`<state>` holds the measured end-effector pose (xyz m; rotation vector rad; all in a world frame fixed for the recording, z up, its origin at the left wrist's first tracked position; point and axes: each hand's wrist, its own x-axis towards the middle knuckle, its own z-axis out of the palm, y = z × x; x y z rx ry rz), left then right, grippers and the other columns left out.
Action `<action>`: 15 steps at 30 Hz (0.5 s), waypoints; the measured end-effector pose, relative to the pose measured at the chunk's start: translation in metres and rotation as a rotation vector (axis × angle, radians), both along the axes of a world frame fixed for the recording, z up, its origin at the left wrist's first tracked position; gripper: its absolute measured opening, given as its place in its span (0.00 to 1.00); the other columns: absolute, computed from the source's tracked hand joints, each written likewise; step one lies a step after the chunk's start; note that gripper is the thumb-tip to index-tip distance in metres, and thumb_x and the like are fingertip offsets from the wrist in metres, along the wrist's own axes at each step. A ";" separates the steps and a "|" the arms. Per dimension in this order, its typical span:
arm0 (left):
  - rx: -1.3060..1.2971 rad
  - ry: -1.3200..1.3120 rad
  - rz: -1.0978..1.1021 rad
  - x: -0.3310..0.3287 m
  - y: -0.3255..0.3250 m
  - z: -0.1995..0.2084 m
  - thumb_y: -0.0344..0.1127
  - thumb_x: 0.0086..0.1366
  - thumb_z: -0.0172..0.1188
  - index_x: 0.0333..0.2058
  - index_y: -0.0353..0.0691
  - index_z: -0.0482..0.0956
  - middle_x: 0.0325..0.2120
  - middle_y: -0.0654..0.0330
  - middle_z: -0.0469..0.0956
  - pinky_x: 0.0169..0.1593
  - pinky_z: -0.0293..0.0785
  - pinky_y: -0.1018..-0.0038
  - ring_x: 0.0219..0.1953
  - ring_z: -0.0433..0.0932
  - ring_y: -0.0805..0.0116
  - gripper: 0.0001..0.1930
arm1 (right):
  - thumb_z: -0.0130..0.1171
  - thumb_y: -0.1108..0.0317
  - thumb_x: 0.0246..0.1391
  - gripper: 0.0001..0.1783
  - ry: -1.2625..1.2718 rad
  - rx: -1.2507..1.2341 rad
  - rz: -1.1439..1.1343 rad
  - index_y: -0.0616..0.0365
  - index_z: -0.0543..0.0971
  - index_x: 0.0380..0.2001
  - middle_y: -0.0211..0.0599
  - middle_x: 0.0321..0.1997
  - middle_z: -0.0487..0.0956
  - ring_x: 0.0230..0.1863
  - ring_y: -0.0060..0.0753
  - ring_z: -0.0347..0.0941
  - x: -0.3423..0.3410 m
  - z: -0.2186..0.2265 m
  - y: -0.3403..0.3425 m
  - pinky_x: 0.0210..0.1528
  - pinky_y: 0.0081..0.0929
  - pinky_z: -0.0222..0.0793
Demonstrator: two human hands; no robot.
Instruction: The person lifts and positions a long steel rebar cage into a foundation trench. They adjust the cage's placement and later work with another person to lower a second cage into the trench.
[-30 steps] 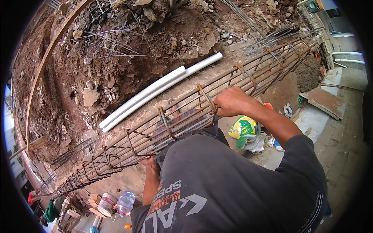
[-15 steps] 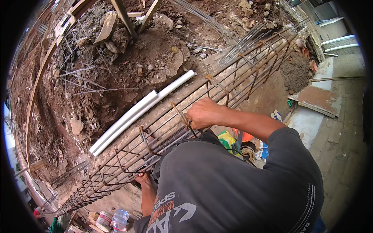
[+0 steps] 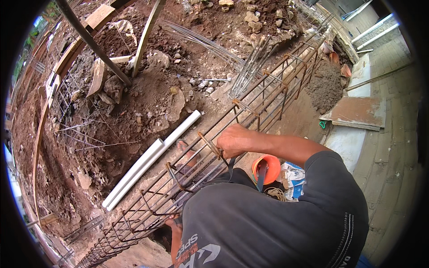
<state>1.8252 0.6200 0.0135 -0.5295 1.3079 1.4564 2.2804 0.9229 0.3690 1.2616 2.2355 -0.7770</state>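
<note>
A long rebar cage (image 3: 263, 96) of rusty bars and bent stirrups runs diagonally in front of me. My right hand (image 3: 233, 140) is a closed fist beside a rusty stirrup (image 3: 208, 144) near the middle of the cage. Below the fist hangs a dark strip (image 3: 231, 169); its kind is unclear, and the fist's contents are hidden. Lower left, my left hand (image 3: 173, 223) has its fingers curled at the cage's near side, partly hidden by my dark shirt. A bare foot (image 3: 186, 152) shows beyond the bars.
Two white pipes (image 3: 152, 158) lie past the cage beside reddish soil and rubble. An orange bucket (image 3: 268, 169) and a torn blue-and-white bag (image 3: 294, 178) sit under my right arm. Farther right are a brown board (image 3: 357, 111) and a grey mortar heap (image 3: 325, 87).
My view has shifted, bringing the orange bucket and the bare foot more into sight. Both hands keep about the same places along the cage. The dark strip below my right fist now shows.
</note>
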 end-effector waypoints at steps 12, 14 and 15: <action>-0.017 0.405 -0.260 0.120 0.016 -0.066 0.37 0.58 0.49 0.14 0.51 0.62 0.09 0.70 0.59 0.20 0.59 0.74 0.12 0.58 0.75 0.14 | 0.56 0.61 0.39 0.13 0.117 0.016 -0.031 0.56 0.83 0.27 0.50 0.28 0.81 0.35 0.53 0.79 0.129 -0.027 0.045 0.37 0.46 0.74; 0.017 0.820 -0.538 0.156 0.014 -0.081 0.33 0.63 0.46 0.17 0.49 0.64 0.09 0.71 0.60 0.15 0.57 0.78 0.10 0.57 0.79 0.13 | 0.57 0.61 0.39 0.14 0.067 -0.019 -0.012 0.57 0.83 0.27 0.48 0.29 0.81 0.36 0.53 0.79 0.155 -0.024 0.050 0.38 0.45 0.74; 0.016 0.640 -0.421 0.172 0.018 -0.084 0.34 0.63 0.46 0.18 0.49 0.64 0.09 0.71 0.61 0.15 0.58 0.78 0.11 0.58 0.78 0.13 | 0.57 0.60 0.39 0.14 0.048 -0.010 0.007 0.57 0.83 0.27 0.48 0.29 0.82 0.37 0.53 0.79 0.169 -0.020 0.054 0.38 0.45 0.74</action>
